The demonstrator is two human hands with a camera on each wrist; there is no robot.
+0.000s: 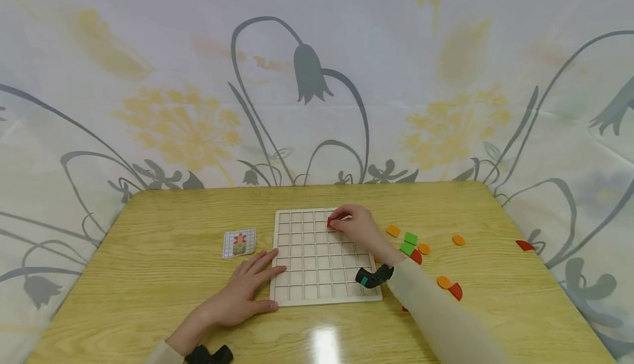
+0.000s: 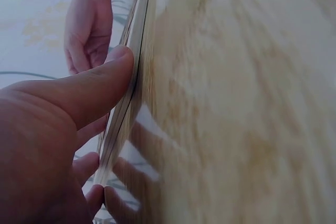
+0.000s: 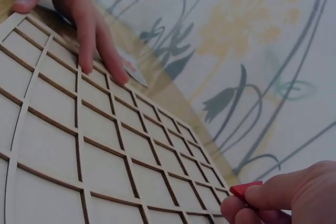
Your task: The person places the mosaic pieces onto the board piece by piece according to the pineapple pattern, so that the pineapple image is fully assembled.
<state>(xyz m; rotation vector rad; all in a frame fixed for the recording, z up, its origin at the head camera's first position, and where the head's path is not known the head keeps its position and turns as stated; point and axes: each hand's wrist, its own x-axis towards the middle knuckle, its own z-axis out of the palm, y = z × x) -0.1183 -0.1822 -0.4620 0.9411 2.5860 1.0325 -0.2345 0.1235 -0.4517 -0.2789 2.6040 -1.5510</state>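
Observation:
A pale wooden grid board (image 1: 299,302) lies on the table, its square cells bordered by thin raised strips. At its far right part, my right hand (image 1: 358,225) pinches a small red piece (image 3: 244,188) between thumb and fingers, just over the cells. In the head view the fingers cover most of that piece. My left hand (image 1: 242,289) rests at the board's left edge, fingers spread and fairly straight, with fingertips touching the rim. The left wrist view shows the left thumb (image 2: 100,90) against the board's side. No loose piece shows in the left hand.
Left of the board lies a pattern card (image 1: 239,243) with a coloured figure on a grid. Right of it are scattered green squares (image 1: 410,238), an orange square (image 1: 393,231), orange circles (image 1: 458,240) and red quarter circles (image 1: 455,291). Another red piece (image 1: 525,245) lies at the right edge.

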